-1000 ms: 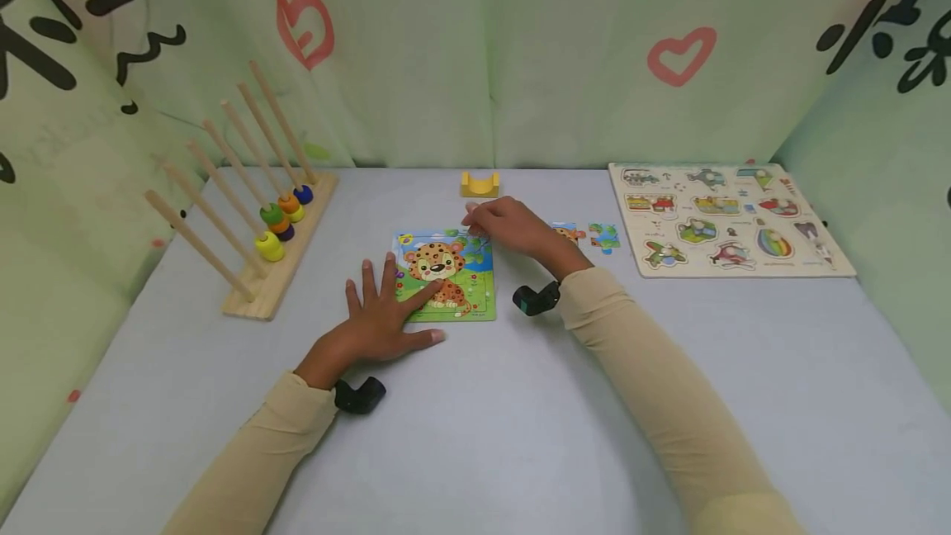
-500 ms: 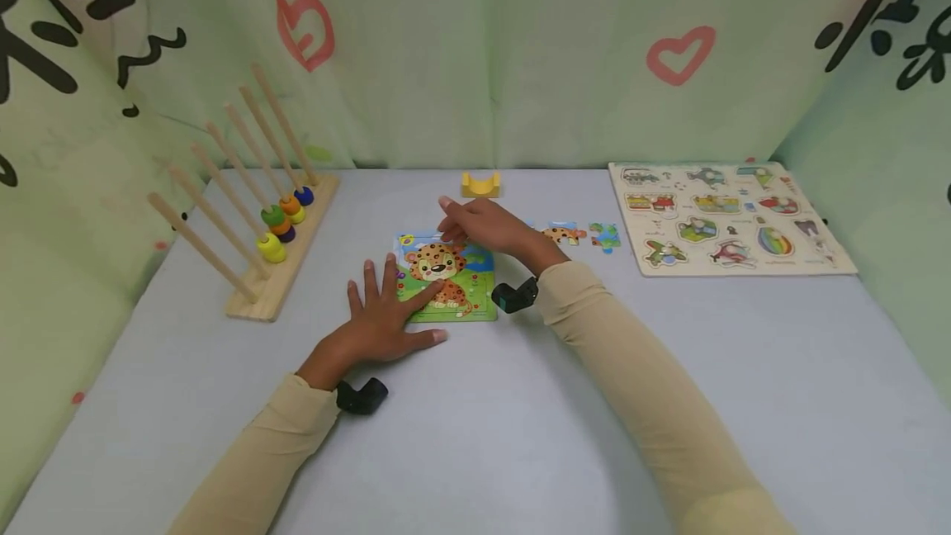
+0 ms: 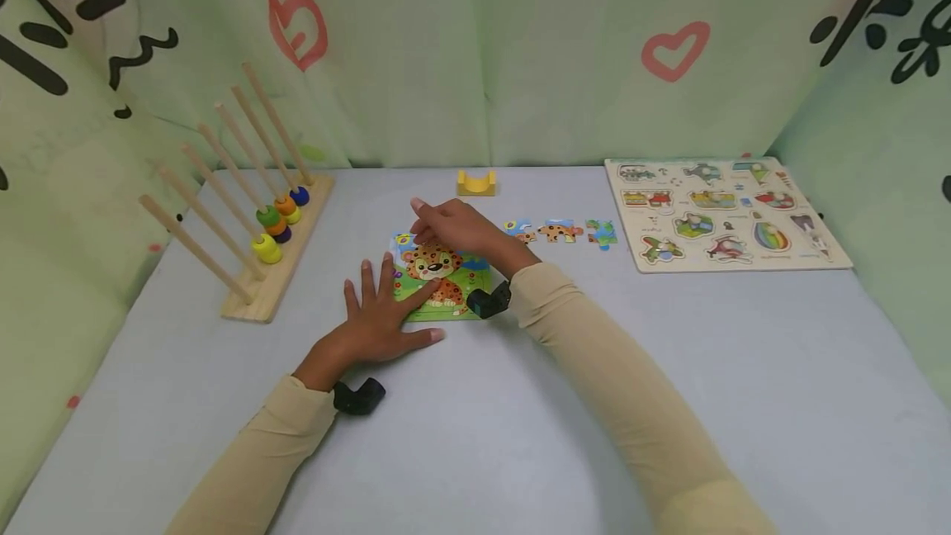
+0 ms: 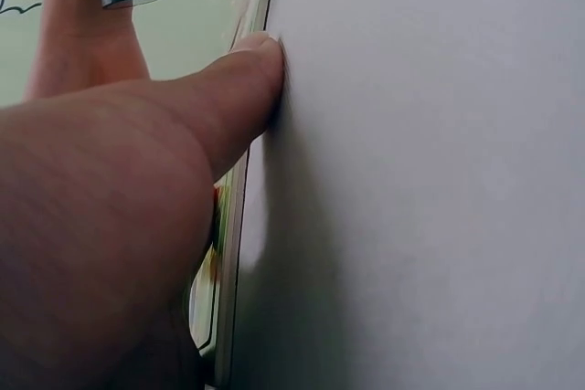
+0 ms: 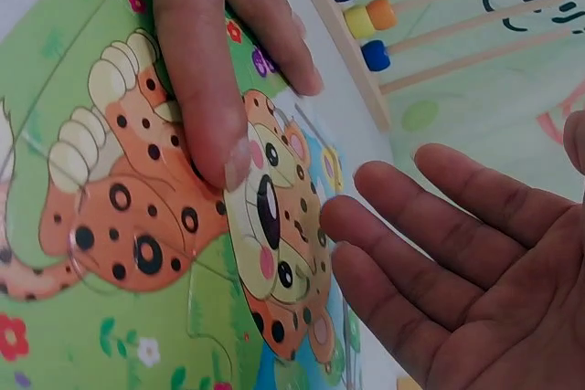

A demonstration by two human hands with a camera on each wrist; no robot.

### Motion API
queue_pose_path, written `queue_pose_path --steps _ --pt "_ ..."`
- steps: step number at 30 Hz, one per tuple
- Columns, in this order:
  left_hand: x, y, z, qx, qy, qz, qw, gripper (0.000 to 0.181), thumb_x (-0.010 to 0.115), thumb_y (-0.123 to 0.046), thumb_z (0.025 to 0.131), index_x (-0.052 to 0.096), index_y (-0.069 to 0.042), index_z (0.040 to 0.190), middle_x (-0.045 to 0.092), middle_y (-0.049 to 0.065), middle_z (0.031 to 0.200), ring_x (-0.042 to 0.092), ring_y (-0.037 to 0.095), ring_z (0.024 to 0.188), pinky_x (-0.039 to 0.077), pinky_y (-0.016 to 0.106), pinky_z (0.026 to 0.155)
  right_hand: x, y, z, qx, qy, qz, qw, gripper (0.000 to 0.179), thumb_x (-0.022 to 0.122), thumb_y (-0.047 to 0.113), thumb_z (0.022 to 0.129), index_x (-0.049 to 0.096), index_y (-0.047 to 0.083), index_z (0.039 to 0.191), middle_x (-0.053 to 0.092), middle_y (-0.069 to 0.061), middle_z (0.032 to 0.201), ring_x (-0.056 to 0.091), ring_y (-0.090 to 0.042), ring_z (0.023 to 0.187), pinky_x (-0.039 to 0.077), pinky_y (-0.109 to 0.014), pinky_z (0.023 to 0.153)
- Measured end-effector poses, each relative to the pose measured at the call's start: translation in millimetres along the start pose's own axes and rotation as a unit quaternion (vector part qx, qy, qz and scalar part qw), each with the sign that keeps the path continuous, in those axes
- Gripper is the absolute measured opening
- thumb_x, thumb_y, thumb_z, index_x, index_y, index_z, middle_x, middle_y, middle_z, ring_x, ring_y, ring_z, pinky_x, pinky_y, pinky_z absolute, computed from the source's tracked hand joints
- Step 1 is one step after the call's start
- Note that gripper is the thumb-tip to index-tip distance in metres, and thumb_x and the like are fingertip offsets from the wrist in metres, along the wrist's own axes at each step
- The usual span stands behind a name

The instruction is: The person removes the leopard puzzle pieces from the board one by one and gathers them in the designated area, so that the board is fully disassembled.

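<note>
A leopard jigsaw puzzle (image 3: 434, 265) lies flat in its board at the middle of the table. My left hand (image 3: 374, 329) rests spread over its left side, with fingers straight; in the right wrist view two of its fingers (image 5: 196, 70) touch the leopard picture. Over the puzzle's upper edge is my right hand (image 3: 466, 229), its fingers extended and slightly bent. Nothing shows in its grasp in the right wrist view, where its fingers (image 5: 430, 244) are beside the leopard's head. The right hand and wrist hide part of the puzzle's upper right.
Loose jigsaw pieces (image 3: 560, 231) lie in a row right of the puzzle. Behind stands a small yellow arched block (image 3: 476, 183). A wooden peg stand (image 3: 282, 271) with coloured beads is at left, and a vehicle puzzle board (image 3: 743, 258) at right. Curtains hang behind.
My right hand has moved left along the puzzle's upper edge, uncovering more of the loose pieces to its right. My left hand has stayed in place on the puzzle.
</note>
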State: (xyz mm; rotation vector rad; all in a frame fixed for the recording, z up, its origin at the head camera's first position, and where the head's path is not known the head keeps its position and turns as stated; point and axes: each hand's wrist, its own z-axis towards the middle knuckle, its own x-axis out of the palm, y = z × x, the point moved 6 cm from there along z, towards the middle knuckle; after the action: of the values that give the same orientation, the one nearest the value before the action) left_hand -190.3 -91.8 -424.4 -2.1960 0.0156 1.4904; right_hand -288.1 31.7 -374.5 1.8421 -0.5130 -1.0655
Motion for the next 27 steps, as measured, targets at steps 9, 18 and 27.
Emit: queue_pose_path --steps 9,18,27 --pt "-0.3 0.4 -0.7 -0.002 0.006 -0.002 1.0000 0.081 0.053 -0.068 0.087 0.024 -0.034 0.155 -0.020 0.027 0.156 -0.026 0.052 0.135 -0.012 0.072 0.100 10.0 2.0 3.1 0.006 0.008 -0.035 0.9993 0.069 0.029 0.060 0.101 0.069 0.006 0.118 0.064 -0.005 0.124 0.065 -0.016 0.103 0.044 -0.036 0.096" --pt "2.0 0.8 0.8 -0.005 0.006 0.000 1.0000 0.082 0.054 -0.068 0.087 0.025 -0.032 0.155 -0.020 0.027 0.156 -0.026 0.052 0.135 -0.012 0.072 0.100 14.6 5.8 1.0 -0.012 0.030 -0.029 0.9990 0.071 0.027 0.061 0.101 0.067 0.005 0.120 0.068 -0.004 0.116 0.067 -0.015 0.101 0.042 -0.037 0.099" --pt "-0.4 -1.3 -0.3 -0.002 0.007 -0.005 1.0000 0.082 0.055 -0.068 0.087 0.026 -0.032 0.155 -0.019 0.027 0.156 -0.026 0.051 0.136 -0.012 0.072 0.100 14.1 5.7 1.7 -0.009 0.034 0.005 0.9994 0.079 0.017 0.061 0.101 0.065 0.001 0.119 0.067 -0.010 0.114 0.068 -0.021 0.098 0.049 -0.037 0.091"
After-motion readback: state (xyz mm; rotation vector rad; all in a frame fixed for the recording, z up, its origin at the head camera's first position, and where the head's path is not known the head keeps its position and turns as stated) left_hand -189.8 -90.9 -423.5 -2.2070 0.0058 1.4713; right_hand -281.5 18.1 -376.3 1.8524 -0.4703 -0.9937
